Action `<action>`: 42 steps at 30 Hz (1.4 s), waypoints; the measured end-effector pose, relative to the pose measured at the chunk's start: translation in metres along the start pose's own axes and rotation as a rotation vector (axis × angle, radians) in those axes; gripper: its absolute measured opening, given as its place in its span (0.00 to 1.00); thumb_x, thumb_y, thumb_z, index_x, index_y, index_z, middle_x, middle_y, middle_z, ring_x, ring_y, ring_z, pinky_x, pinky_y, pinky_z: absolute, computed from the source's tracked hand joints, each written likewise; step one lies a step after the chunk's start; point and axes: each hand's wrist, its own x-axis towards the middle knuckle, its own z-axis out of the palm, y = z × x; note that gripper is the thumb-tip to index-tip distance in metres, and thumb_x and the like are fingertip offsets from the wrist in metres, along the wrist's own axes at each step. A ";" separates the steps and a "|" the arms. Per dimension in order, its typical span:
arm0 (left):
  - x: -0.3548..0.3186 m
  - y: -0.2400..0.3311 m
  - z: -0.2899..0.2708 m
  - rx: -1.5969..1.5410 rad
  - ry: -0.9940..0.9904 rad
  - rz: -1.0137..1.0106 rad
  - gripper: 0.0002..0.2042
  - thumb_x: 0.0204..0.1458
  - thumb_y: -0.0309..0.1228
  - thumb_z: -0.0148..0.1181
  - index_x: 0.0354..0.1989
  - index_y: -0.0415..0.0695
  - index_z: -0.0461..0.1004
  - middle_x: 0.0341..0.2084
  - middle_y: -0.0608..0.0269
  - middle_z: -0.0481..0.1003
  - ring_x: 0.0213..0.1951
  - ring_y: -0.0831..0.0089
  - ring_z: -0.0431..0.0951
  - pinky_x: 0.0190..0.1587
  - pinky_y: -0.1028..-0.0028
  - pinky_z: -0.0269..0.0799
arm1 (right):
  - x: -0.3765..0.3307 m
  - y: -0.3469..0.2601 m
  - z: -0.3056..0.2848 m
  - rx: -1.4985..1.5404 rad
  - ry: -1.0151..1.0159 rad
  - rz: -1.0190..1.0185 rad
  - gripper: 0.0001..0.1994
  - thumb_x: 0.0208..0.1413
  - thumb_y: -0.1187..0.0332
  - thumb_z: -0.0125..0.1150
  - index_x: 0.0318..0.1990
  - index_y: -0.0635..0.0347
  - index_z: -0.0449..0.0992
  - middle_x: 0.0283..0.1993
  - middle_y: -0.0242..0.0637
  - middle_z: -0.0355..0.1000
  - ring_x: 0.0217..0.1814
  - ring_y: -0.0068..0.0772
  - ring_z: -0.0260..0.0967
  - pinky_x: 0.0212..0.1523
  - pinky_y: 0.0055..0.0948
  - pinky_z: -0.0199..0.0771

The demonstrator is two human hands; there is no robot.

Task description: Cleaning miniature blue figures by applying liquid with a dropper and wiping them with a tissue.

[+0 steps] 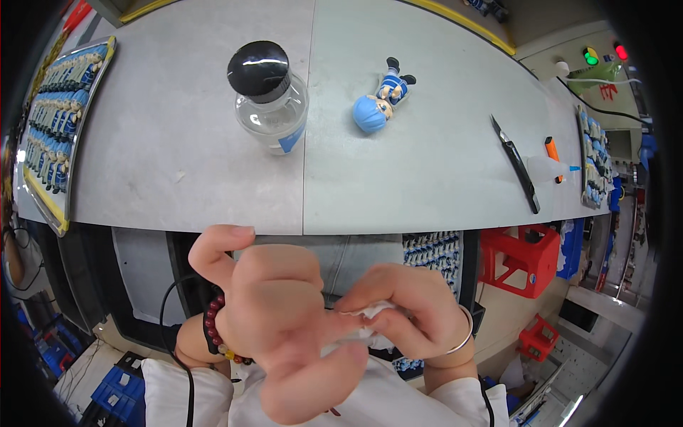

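Below the table's near edge, my right hand (416,309) pinches a crumpled white tissue (377,309) between thumb and fingers. The tissue is pressed against an outstretched finger of my left hand (292,313). That hand is turned toward me, with some fingers bent and others apart, and it grips nothing I can see. Farther off on the table lies a small figurine (380,103) with light blue hair and a blue outfit, its feet pointing away. To its left, a clear bottle (269,117) with a black cap and a blue label stands upright.
A black-handled craft knife (519,167) and an orange object (553,158) lie on the right of the table. Trays of figurines stand at the left (60,128) and right (594,160) edges. More figurines (430,256) sit below the tabletop. Red stools (519,263) stand at right.
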 end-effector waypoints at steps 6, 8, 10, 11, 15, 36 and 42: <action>-0.001 -0.002 0.010 -0.031 0.129 -0.026 0.30 0.22 0.44 0.73 0.30 0.59 0.56 0.25 0.71 0.56 0.23 0.78 0.60 0.47 0.60 0.49 | 0.005 0.008 0.005 -0.006 0.041 -0.125 0.10 0.52 0.69 0.50 0.30 0.68 0.73 0.28 0.44 0.72 0.24 0.33 0.68 0.24 0.27 0.68; -0.001 0.002 0.009 -0.025 0.087 -0.035 0.28 0.24 0.41 0.72 0.30 0.62 0.56 0.25 0.71 0.56 0.22 0.77 0.60 0.46 0.59 0.49 | 0.005 0.011 0.004 0.026 0.024 -0.113 0.07 0.51 0.73 0.50 0.32 0.67 0.72 0.28 0.43 0.70 0.26 0.37 0.68 0.26 0.28 0.67; -0.002 0.007 0.006 -0.015 0.004 -0.051 0.25 0.28 0.36 0.69 0.30 0.66 0.56 0.25 0.71 0.56 0.22 0.76 0.61 0.45 0.58 0.48 | 0.005 0.012 0.003 0.059 0.006 -0.102 0.06 0.50 0.76 0.51 0.34 0.66 0.71 0.29 0.42 0.69 0.28 0.42 0.67 0.28 0.28 0.67; -0.002 0.009 0.004 -0.009 -0.038 -0.059 0.24 0.30 0.33 0.68 0.30 0.69 0.57 0.24 0.71 0.57 0.22 0.76 0.61 0.45 0.58 0.48 | 0.005 0.011 0.004 0.049 0.021 -0.049 0.05 0.51 0.76 0.50 0.33 0.66 0.71 0.27 0.41 0.69 0.25 0.38 0.66 0.26 0.27 0.65; -0.004 0.010 0.013 0.030 -0.035 0.026 0.25 0.32 0.24 0.62 0.28 0.75 0.57 0.24 0.71 0.57 0.22 0.75 0.63 0.43 0.56 0.48 | 0.004 0.015 0.006 0.102 0.066 0.066 0.05 0.53 0.74 0.49 0.31 0.66 0.71 0.21 0.38 0.66 0.20 0.26 0.61 0.21 0.21 0.58; 0.007 0.004 -0.009 0.133 0.081 -0.135 0.47 0.04 0.53 0.74 0.39 0.58 0.50 0.25 0.69 0.55 0.21 0.76 0.57 0.28 0.70 0.47 | -0.008 0.007 0.005 0.218 0.599 -0.136 0.08 0.49 0.73 0.52 0.30 0.68 0.76 0.25 0.37 0.72 0.20 0.21 0.60 0.21 0.20 0.58; 0.011 0.005 -0.015 0.180 -0.026 -0.083 0.49 0.05 0.52 0.75 0.43 0.58 0.51 0.25 0.68 0.56 0.21 0.76 0.56 0.26 0.73 0.44 | -0.013 0.007 -0.001 0.218 0.395 -0.184 0.08 0.42 0.74 0.57 0.31 0.65 0.79 0.16 0.34 0.67 0.16 0.24 0.58 0.17 0.22 0.54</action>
